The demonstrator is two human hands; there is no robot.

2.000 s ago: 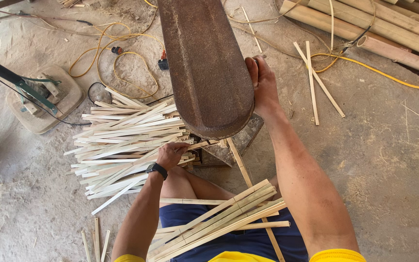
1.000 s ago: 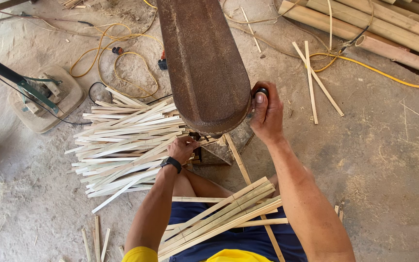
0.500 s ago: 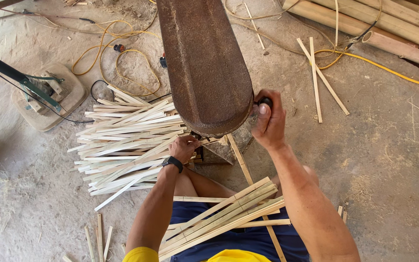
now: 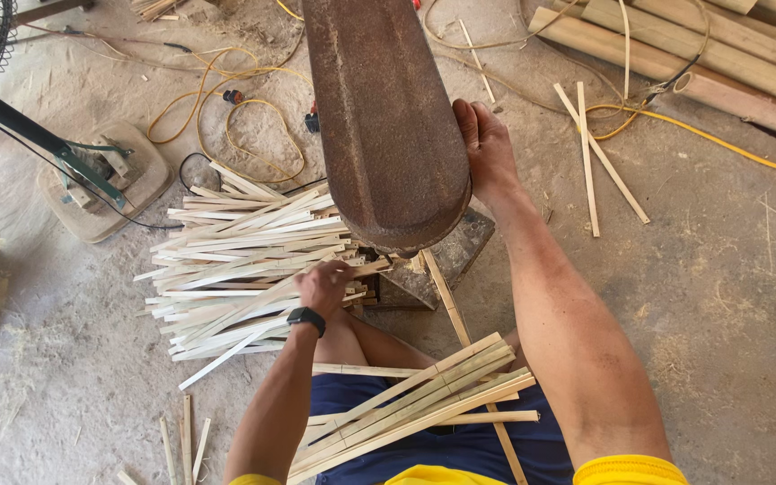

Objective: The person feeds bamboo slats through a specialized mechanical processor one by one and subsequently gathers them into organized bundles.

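Fingers of right hand [image 4: 485, 144] rest open against rusty blade [image 4: 383, 117].

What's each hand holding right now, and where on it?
Left hand grips a bamboo strip near its end by the pile. Right hand rests open against the rusty metal housing, on its right edge.

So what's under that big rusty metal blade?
Under the rusty metal blade, the left hand holds a pale bamboo strip beside a dark wooden block. The blade hides where strip and edge meet.
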